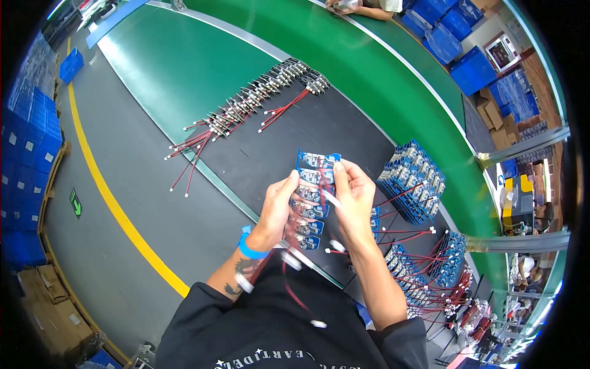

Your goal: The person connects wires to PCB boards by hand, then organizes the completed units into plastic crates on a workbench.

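Observation:
Between my two hands is a strip of several joined blue circuit boards [318, 161] with silvery parts. My left hand [276, 206], a blue band on its wrist, grips the strip's left edge, thumb pointing up. On the opposite edge, my right hand [355, 197] pinches near the upper corner with thumb and fingers. Red wires with white plugs [318, 323] dangle from the strip below my hands, partly smeared by motion. The strip is above the black mat [258, 166] of the workbench.
Stacked blue board panels [415, 178] stand to the right, with wired boards [405, 270] nearer me. A long row of small boards with red wires [246, 101] lies ahead, beside a shorter row [314, 83]. Across the green bench is another person's arm [372, 11]. Blue crates [27, 154] line the left.

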Available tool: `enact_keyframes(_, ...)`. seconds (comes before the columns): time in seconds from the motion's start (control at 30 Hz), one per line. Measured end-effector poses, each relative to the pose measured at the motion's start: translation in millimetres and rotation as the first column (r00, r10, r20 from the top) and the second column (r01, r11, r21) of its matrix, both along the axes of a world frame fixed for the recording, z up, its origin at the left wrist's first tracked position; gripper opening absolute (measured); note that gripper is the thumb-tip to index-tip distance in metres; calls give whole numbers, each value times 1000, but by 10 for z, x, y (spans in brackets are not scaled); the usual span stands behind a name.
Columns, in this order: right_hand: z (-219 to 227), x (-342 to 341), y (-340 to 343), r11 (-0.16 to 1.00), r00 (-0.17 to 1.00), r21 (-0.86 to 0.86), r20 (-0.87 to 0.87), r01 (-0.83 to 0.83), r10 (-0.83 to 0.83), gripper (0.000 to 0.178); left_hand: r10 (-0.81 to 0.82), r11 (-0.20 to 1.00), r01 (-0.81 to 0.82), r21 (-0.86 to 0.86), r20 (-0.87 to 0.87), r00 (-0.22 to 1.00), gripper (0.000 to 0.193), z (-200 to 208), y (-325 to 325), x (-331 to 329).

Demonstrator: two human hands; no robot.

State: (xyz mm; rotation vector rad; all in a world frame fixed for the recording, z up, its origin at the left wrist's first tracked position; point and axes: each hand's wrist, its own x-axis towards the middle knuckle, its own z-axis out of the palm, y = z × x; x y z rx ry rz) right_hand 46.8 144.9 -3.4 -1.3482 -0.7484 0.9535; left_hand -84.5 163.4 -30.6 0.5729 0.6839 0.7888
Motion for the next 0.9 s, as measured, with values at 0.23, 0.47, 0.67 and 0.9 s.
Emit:
enact_keyframes(0.23,-134,76,172,999,972,-31,-236,13,-20,17,82,967,-48,-248,128,988,41,15,121,79)
enact_keyframes(0.47,-267,334,477,997,1000,-81,12,-4,5,17,138,957,-161,-243,-108,984,39,66,285,127)
enact_keyframes(0.67,-485,688,637,989,933,-114,336,-97,130,19,339,913,-220,344,-335,879,42,-72,650,-127)
enact_keyframes(0.9,-23,804,652,945,479,-239,817,-223,319,23,337,904,-110,414,-527,780,44,-11,812,-395)
